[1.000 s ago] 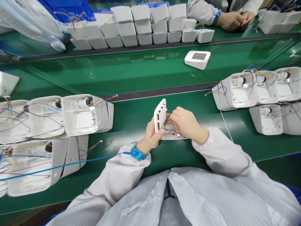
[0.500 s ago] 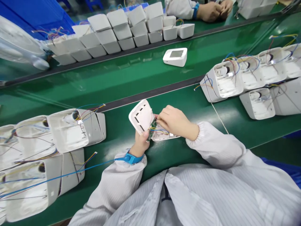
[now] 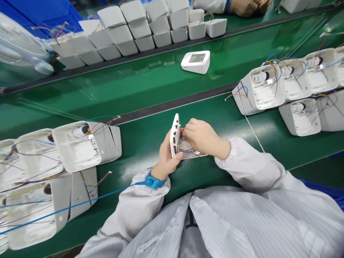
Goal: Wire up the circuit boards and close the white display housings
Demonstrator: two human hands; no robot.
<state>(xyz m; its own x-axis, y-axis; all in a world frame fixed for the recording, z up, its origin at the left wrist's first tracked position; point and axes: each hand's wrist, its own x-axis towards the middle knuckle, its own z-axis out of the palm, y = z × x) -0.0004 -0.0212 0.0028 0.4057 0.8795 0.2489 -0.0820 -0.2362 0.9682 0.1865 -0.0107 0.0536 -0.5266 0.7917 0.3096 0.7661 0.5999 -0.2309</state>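
Observation:
My left hand (image 3: 167,154) grips a white plastic cover (image 3: 175,136) with a row of dark slots, held on edge and nearly upright. Behind it, my right hand (image 3: 206,139) has its fingers pinched at thin red and dark wires (image 3: 183,133); the fingertips are partly hidden. Below the right hand an open white housing (image 3: 189,156) lies on the green table, with yellow and blue wires (image 3: 188,149) running from it towards the cover. The cover hides the circuit board. A blue strap (image 3: 154,181) with a cord circles my left wrist.
Open white housings (image 3: 77,143) with loose wires stand at left, and more housings (image 3: 266,87) at right. A finished-looking white unit with a screen (image 3: 196,61) lies beyond the black strip. Stacked housings (image 3: 139,28) and a co-worker's hands (image 3: 247,6) are at the back.
My left hand has turned the cover from a slant to nearly edge-on and shifted it right, so the green circuit board is now hidden. My right hand stays pinched close beside it.

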